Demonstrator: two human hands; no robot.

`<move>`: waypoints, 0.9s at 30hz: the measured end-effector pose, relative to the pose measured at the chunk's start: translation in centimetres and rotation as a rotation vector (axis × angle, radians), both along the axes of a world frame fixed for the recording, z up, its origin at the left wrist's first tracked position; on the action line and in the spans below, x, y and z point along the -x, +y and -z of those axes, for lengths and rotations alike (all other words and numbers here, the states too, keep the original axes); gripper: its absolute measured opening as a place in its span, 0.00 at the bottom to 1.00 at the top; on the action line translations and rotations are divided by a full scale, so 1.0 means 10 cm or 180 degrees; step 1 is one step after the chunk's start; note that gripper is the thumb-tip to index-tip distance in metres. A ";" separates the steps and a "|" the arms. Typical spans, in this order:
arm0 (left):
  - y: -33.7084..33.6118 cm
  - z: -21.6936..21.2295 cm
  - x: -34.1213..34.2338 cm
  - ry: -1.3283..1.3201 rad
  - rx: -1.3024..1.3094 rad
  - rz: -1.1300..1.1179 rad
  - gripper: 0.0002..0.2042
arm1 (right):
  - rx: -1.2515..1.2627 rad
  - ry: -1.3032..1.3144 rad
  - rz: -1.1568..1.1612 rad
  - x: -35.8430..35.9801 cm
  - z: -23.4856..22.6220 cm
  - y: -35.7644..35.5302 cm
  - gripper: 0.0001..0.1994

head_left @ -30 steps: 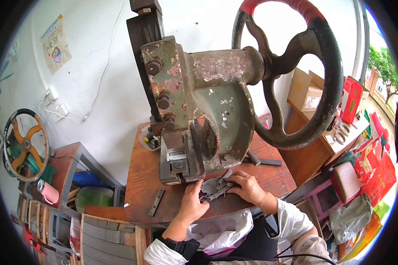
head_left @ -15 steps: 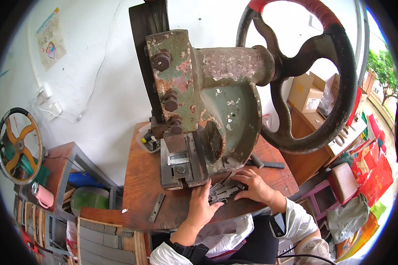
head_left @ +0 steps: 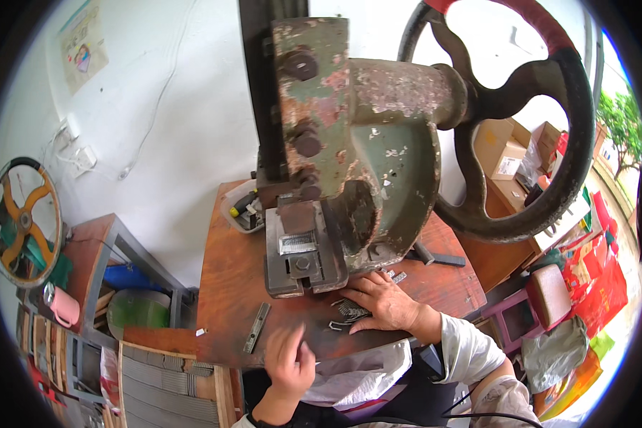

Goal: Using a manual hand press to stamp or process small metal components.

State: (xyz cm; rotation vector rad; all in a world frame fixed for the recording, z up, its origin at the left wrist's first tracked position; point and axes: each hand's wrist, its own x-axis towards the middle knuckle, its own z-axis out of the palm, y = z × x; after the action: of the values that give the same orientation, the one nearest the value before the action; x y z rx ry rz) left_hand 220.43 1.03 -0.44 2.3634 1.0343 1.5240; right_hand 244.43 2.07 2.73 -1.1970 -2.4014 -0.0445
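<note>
My right hand [head_left: 386, 303] rests over a small pile of thin grey metal strips [head_left: 349, 310] on the wooden table, its fingers spread on them and hiding part of the pile. Over the front table edge is my left hand [head_left: 289, 360], fingers curled in and slightly blurred; what they hold, if anything, cannot be made out. Just behind the hands stands a green hand press [head_left: 399, 178] with peeling paint. A ribbed metal piece [head_left: 297, 243] sits on its die block [head_left: 303, 274]. A flat metal bar [head_left: 257, 328] lies on the table left of the pile.
A large handwheel [head_left: 585, 143] juts out from the press at right. Behind the press is a plastic tub [head_left: 239, 214] with tools. A hammer [head_left: 435, 258] lies at the table's right. A white plastic bag [head_left: 364, 378] hangs below the front edge. Front left stands a box of grey strips [head_left: 164, 389].
My left hand has left the pile and moved back toward me, past the table edge. The right hand has shifted left over the strips. The whole view has shifted slightly.
</note>
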 end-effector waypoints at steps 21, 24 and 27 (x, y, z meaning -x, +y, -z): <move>-1.08 1.61 0.19 0.2657 0.3255 0.2337 0.18 | 0.0059 -0.0527 0.0622 0.42 0.10 -0.08 0.20; -1.12 1.58 0.04 0.2123 0.3493 0.2372 0.17 | -0.0037 -0.0581 0.0795 0.43 0.16 0.00 0.18; -1.10 1.52 -0.01 0.1388 0.3186 0.1942 0.17 | -0.0365 -0.0565 0.0764 0.41 0.20 0.03 0.14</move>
State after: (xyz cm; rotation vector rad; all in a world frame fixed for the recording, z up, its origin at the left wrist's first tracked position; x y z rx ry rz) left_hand 220.51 -9.97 -15.69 1.9466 0.7417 0.1661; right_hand 240.30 2.32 0.68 -1.4735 -2.3516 -0.3728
